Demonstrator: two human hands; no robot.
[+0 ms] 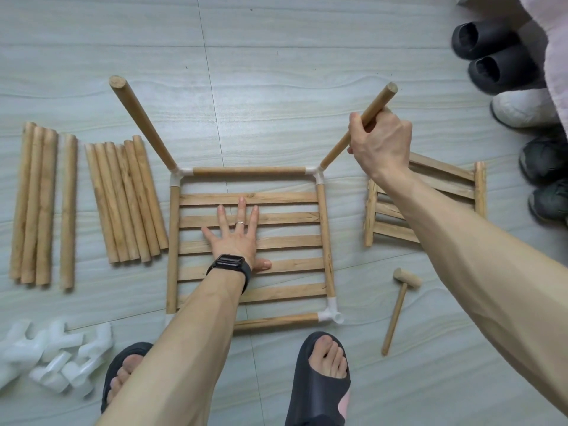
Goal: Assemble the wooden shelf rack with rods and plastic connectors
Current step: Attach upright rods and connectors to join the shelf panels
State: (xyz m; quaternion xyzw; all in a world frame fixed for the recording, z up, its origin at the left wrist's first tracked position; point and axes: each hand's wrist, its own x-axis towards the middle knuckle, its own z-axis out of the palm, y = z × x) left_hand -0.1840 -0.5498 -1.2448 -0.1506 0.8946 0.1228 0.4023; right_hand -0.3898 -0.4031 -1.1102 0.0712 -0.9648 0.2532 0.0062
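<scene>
Left hand [235, 238] lies flat with fingers spread on the slats of the shelf [289, 198]. I judge it is pinning the frame to the floor [276, 87] so it cannot skid while the other arm works.

Sweeping from the left, the loose rods [40, 204] lie in two tidy groups. They are round, pale, lightly grained dowels, parked within reach. Nearer me is a heap of spare connectors [58, 358] in glossy white plastic, tubular and branched.

The shelf sits in the middle, with flat slats between round side rods and a white corner joint [316, 173] where the rods meet. My forearm hides the near-left corner. From the far corners rise the left post [143, 123] and the right post [381, 99].

Right hand [381, 142] is wrapped tight round the right post, probably to seat it in its socket. Beyond my forearm lie a second slatted panel [445, 182] and a small wooden mallet [399, 302], untouched and handy for tapping joints.
</scene>
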